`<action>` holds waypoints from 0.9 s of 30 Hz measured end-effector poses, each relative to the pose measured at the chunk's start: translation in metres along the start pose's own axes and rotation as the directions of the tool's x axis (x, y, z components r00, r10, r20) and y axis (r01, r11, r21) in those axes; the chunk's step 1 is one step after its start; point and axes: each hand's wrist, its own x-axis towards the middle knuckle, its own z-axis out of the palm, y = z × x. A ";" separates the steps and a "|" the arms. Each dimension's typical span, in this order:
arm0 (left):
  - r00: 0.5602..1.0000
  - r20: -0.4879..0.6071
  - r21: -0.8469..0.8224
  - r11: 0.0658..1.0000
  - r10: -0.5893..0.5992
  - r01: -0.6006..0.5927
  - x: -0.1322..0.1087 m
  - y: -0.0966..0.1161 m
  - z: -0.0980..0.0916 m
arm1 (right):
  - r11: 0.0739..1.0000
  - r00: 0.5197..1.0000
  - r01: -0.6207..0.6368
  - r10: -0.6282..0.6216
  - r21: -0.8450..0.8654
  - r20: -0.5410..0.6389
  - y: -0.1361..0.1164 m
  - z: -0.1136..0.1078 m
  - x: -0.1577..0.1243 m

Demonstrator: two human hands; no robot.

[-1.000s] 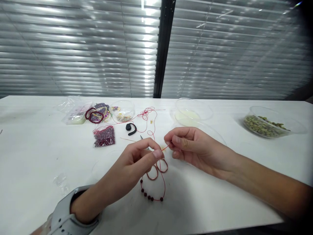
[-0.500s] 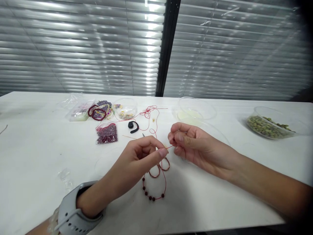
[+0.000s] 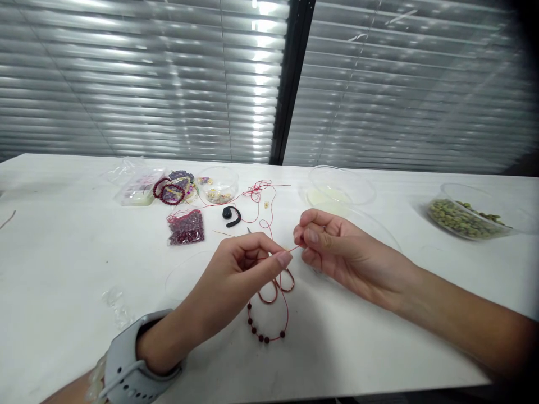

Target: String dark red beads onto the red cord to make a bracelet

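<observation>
My left hand (image 3: 248,269) pinches a thin red cord (image 3: 295,248) between thumb and forefinger. Just to its right, my right hand (image 3: 332,241) closes thumb and fingers on a small dark red bead (image 3: 301,238) at the cord. A short stretch of cord runs taut between the two hands. Below them the cord hangs in a loop with several dark red beads (image 3: 261,338) spaced along it. Partly behind my left hand lies a pair of scissors (image 3: 268,301) with copper-coloured handles; most of the blades are hidden.
A bag of red beads (image 3: 186,227), a black ear-hook earpiece (image 3: 232,216) and tangled red cord (image 3: 257,191) lie beyond my hands. Bracelets (image 3: 172,193) and a small clear dish (image 3: 219,196) are behind. Far right stands a clear bowl of green pods (image 3: 458,219).
The view has shifted slightly, so everything appears a little to the right. Both hands keep their pinches, and the cord between them looks about the same.
</observation>
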 end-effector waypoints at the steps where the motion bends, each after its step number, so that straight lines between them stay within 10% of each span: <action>1: 1.000 -0.004 -0.004 1.000 -0.001 0.001 0.000 0.000 0.000 | 1.000 1.000 -0.001 0.001 0.001 0.001 0.000 0.000 0.000; 27: 1.000 0.021 0.045 0.999 -0.018 0.017 0.001 -0.001 0.003 | 0.997 0.998 0.059 -0.060 -0.058 0.001 0.001 0.003 0.000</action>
